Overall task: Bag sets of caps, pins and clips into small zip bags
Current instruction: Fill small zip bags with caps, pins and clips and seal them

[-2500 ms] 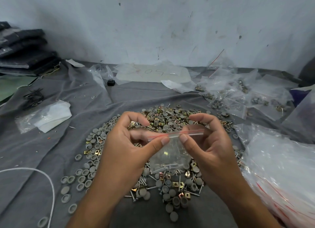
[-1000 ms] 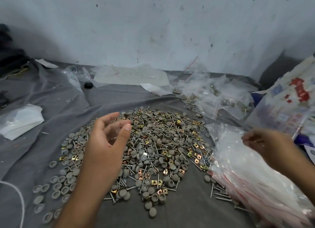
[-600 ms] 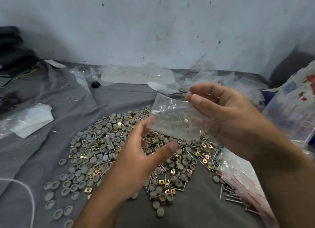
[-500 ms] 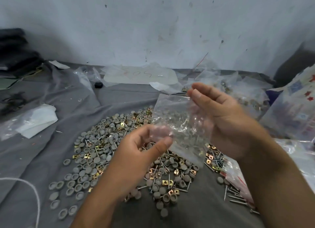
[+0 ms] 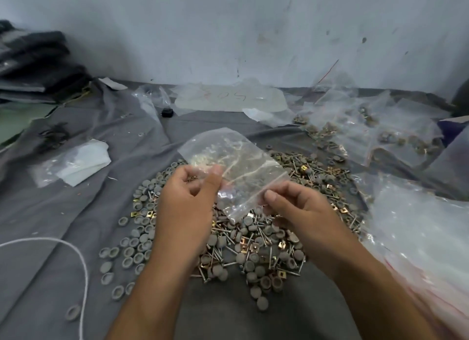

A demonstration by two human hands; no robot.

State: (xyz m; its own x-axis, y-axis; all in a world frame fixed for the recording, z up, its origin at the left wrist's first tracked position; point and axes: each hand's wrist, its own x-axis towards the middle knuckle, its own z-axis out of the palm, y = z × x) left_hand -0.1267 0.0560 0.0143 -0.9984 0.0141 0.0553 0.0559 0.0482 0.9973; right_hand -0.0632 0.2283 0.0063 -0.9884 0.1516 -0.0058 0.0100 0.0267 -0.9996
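Both hands, left hand and right hand, pinch a crinkled, clear, seemingly empty zip bag above heaped round caps.

The clear small zip bag, held up over the mixed heap of grey round caps, metal pins and brass clips, is blurred; its contents cannot be told. The left hand and right hand hide part of the heap. The large clear plastic sack of bags is cut off at the right edge.
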